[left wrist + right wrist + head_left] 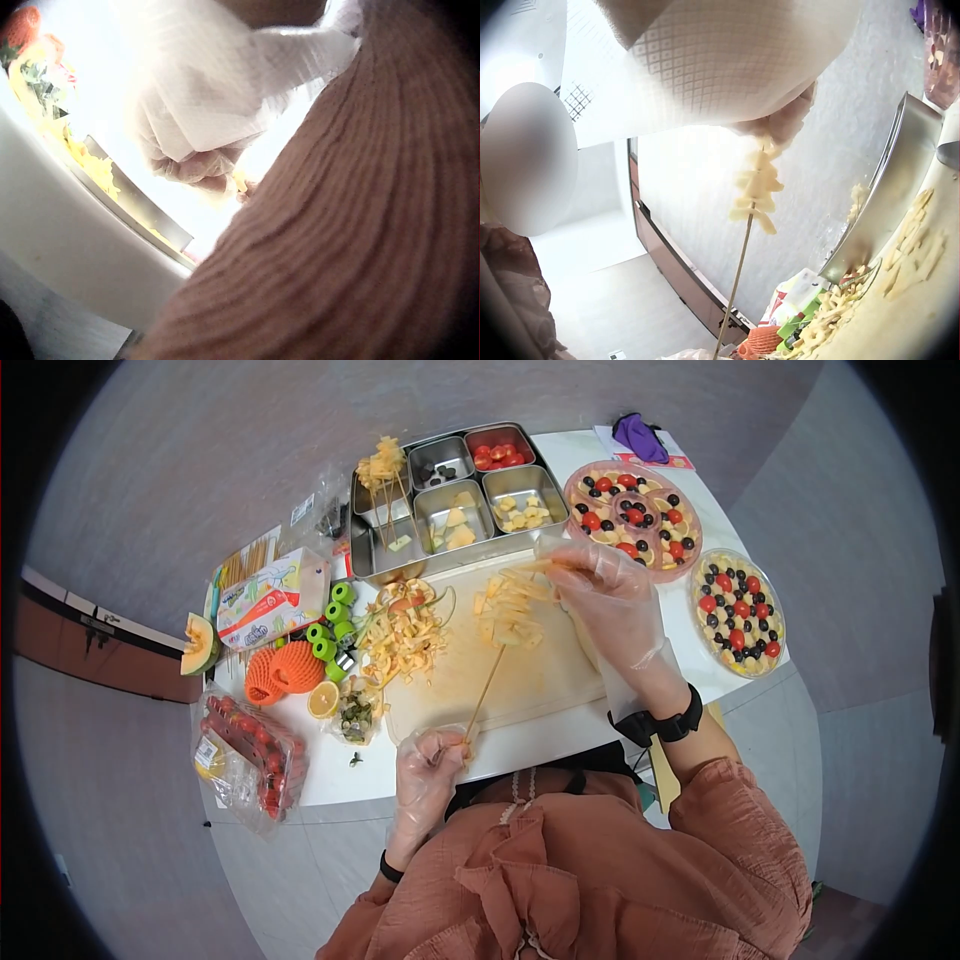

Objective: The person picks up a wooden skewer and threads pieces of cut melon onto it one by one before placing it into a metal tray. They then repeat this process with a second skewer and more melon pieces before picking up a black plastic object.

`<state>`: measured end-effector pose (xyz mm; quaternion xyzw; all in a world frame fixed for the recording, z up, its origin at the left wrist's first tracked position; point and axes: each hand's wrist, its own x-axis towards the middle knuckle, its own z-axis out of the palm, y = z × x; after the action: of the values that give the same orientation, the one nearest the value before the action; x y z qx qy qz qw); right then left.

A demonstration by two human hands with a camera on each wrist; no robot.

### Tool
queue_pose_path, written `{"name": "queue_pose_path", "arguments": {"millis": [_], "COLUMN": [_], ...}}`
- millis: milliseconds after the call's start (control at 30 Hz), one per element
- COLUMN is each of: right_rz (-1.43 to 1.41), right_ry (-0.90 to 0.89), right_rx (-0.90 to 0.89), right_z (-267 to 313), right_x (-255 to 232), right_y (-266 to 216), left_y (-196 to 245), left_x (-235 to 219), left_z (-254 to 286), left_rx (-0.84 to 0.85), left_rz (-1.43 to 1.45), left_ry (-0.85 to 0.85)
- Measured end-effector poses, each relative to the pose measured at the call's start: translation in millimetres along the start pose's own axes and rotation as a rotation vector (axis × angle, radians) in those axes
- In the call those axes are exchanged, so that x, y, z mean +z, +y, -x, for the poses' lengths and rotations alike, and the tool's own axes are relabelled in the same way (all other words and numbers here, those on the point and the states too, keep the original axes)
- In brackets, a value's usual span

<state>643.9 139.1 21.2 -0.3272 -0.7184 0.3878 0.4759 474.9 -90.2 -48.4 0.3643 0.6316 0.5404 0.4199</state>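
My left hand (430,770), in a clear plastic glove, grips the lower end of a thin wooden skewer (486,693) close to my body. Pale yellow fruit pieces (759,187) are threaded on the skewer's upper part in the right wrist view. My gloved right hand (610,595) has its fingertips pinched at the top of these pieces. The skewer is tilted above a cream cutting board (565,685), on which yellow fruit strips (915,240) lie. Glare and a sleeve (330,202) hide much of the left hand's work in the left wrist view.
Behind the board stands a steel tray (400,570) of fruit compartments, with finished skewers (382,465) at its left. Peelings (405,630), a halved lemon (324,700) and boxed strawberries (255,745) lie left. Fruit platters (625,555) (740,610) sit right.
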Motion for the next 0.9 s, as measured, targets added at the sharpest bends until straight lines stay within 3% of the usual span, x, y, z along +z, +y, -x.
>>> {"name": "queue_pose_path", "arguments": {"millis": [233, 400, 900], "right_rz": [0.197, 0.258, 0.278], "right_ry": [-0.023, 0.025, -0.05], "right_rx": [-0.119, -0.299, -0.311], "right_z": [0.1, -0.7, 1.1], "right_x": [-3.4, -2.5, -4.6], "right_y": [-8.0, -6.2, -14.6], "left_y": [1.6, 3.2, 1.4], "left_x": [2.9, 4.0, 6.4], "left_z": [-0.2, 0.3, 0.0], "left_rx": [0.026, -0.028, -0.025], "left_rz": [0.01, 0.046, 0.065], "left_ry": [0.023, 0.034, 0.059]}}
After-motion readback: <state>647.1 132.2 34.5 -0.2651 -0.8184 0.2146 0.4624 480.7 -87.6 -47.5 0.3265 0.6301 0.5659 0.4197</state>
